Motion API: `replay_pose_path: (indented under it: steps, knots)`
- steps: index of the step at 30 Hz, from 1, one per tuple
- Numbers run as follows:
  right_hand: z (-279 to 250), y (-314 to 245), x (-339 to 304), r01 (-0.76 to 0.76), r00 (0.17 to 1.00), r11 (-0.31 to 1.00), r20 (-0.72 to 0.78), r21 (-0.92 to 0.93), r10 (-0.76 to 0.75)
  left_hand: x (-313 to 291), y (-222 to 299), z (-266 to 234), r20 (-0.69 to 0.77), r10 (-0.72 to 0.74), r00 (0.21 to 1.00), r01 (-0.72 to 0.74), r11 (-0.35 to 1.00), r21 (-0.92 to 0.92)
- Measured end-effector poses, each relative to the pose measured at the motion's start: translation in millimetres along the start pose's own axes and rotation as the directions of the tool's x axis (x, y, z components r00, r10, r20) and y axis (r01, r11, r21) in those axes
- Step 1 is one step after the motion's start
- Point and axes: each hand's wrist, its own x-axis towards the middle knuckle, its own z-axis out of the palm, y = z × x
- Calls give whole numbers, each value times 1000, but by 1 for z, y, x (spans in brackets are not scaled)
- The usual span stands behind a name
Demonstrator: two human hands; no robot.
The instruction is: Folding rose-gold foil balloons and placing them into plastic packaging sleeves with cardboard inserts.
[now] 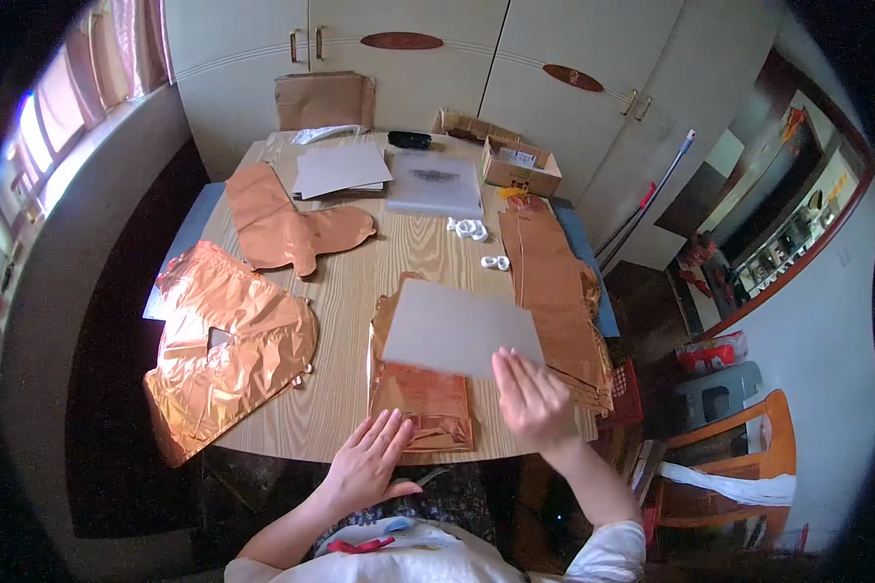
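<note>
In my right hand (535, 400) is a thin pale grey-white sheet (462, 325), pinched by its near right corner. It hovers tilted over a shiny orange copper-coloured foil piece (423, 403) at the table's near edge and hides part of it. My left hand (371, 452) has its fingers stretched out flat at the foil's near left corner, touching it or just above it. To the left lies a crumpled copper-foil shape (238, 340) with a small dark opening. Beyond it rests a smoother copper-coloured cutout (282, 222). A long folded copper-coloured piece (544, 291) runs along the right edge.
Farther back on the wood-grain table (408, 243) are a stack of pale sheets (342, 170), a translucent flat box (434, 187), a small cardboard box (521, 167) and white rings (471, 230). Flat cardboard (323, 102) leans against the cabinets. A wooden chair (729, 466) stands at the right.
</note>
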Motion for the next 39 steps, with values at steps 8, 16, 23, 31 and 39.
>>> replay_pose_path:
  steps: [8,16,23,31,39]
  knots:
    - [-45,-74,-50,134,979,931,102,340,-178,-29,-40,-6,-278,-628,727,136,529,-838]
    - [-22,-110,-66,-2,969,866,215,501,-122,-11,-15,-25,-10,-143,990,141,985,-99]
    - [32,-44,-24,-279,954,705,275,652,123,3,-6,-5,43,2,999,-5,996,88]
    - [127,6,21,-636,736,541,643,550,212,18,-8,-5,37,4,999,-8,996,93]
    - [133,15,31,-675,645,564,751,475,139,28,-14,3,29,-22,999,18,991,133]
